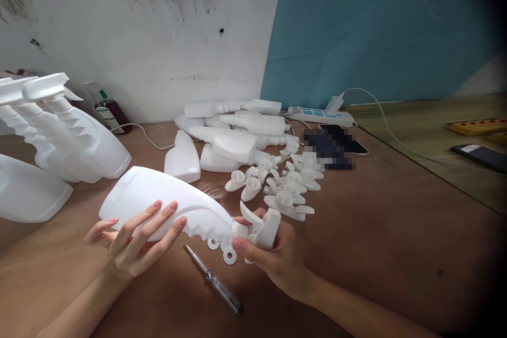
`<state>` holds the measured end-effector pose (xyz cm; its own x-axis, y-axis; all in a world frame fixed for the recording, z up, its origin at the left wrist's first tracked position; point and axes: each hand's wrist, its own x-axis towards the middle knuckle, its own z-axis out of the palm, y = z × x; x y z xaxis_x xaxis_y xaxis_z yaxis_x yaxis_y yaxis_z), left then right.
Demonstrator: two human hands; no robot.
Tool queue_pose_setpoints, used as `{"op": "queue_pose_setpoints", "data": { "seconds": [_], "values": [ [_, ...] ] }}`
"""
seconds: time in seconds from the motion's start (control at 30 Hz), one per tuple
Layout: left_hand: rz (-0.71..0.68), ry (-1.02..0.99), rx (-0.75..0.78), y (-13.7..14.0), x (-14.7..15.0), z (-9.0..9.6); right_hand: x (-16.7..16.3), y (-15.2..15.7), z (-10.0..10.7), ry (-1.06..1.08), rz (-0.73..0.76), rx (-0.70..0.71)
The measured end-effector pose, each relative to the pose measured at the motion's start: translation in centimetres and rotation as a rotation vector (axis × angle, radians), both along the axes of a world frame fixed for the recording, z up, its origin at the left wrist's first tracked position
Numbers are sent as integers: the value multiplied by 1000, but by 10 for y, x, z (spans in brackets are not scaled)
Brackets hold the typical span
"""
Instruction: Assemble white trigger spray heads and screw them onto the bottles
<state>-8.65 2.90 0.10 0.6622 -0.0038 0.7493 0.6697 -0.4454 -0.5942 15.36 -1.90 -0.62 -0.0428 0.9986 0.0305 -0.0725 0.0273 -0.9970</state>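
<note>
A white plastic spray bottle [158,206] lies tilted on its side in the air between my two hands, its base toward the left. My left hand [137,240] holds the bottle's body from below, fingers spread along its near side. At the neck, my right hand [279,261] is closed around the white trigger sprayer [263,227], with the thumb at the ribbed collar [238,231]. The sprayer sits on the bottle's mouth; whether it is screwed tight I cannot tell. Under the neck lie several flat white washers [229,254]. A clear-handled screwdriver [216,280] rests on the table nearer me.
Several white bottles [233,142] are heaped at the back, with loose trigger sprayers [285,198] and thin tubes [212,191] before them. Bottles with sprayers [85,137] stand at left beside a dark bottle [114,113]. A power strip [320,115] and phone [348,140] lie back right.
</note>
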Motion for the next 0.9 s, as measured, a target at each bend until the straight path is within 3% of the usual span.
{"op": "queue_pose_setpoints", "data": {
  "seconds": [0.27,0.43,0.5,0.73,0.9],
  "values": [
    [-23,23,-5,0,-1,7,5,-1,-6,-235,27,304],
    [1,46,-90,0,-1,11,11,7,-11,-501,67,947],
    [12,33,-114,2,-4,7,13,12,-14,-592,53,1084],
    [34,-83,-289,8,-16,-13,14,21,-12,-827,-99,1379],
    [-30,-213,-281,16,-26,-15,18,18,-4,-856,-90,1441]
  ]
}}
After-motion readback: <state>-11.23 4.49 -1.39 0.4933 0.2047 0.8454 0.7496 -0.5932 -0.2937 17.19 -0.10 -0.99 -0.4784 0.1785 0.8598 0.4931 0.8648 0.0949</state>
